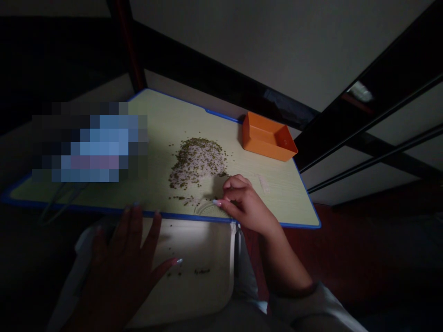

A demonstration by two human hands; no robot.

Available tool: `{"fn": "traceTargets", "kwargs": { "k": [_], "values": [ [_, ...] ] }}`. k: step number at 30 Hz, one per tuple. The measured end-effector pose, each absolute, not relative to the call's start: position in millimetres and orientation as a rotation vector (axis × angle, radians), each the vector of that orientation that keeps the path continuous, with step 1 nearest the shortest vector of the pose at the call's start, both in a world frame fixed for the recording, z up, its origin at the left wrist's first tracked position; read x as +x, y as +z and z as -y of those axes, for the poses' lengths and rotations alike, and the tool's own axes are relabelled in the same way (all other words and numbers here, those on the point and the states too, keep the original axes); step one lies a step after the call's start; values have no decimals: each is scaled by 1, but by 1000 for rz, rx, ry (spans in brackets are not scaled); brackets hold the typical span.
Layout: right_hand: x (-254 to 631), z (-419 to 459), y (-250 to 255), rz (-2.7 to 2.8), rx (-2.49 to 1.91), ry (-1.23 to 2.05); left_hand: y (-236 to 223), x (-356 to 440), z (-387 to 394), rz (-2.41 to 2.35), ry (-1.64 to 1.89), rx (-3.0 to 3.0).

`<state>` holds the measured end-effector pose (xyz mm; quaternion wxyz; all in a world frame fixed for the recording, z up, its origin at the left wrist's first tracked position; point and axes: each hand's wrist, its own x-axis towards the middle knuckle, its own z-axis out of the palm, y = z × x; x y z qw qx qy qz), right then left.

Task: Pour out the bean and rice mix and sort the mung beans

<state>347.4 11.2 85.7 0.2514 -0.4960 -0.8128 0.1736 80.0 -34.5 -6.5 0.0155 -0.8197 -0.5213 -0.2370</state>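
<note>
Right grip (248, 204) low over tabletop (285, 198)

- Type of place: most likely a room in a home; which room cannot be determined.
- Counter (287, 198): small, pale yellow top, blue edging, light domestic pattern.
- On it: a heap of green and whitish grains (199, 159) and a plain orange box (268, 138), household in kind.
- Right side: dark red surface (332, 249), apparently floor.
- Behind: pale panels (277, 46) with dark trim (194, 69), resembling home furniture.
- Lighting: dim.
</note>
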Motion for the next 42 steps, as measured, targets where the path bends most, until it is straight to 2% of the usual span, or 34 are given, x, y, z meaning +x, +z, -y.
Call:
{"fn": "traceTargets", "kwargs": {
  "k": [25,42],
  "values": [
    [379,9,64,1701,-1599,334,-10,78,34,1627,-702,-2556],
    [374,13,65,1715,-1593,396,-7,79,34,1605,-721,-2555]
  ]
}}
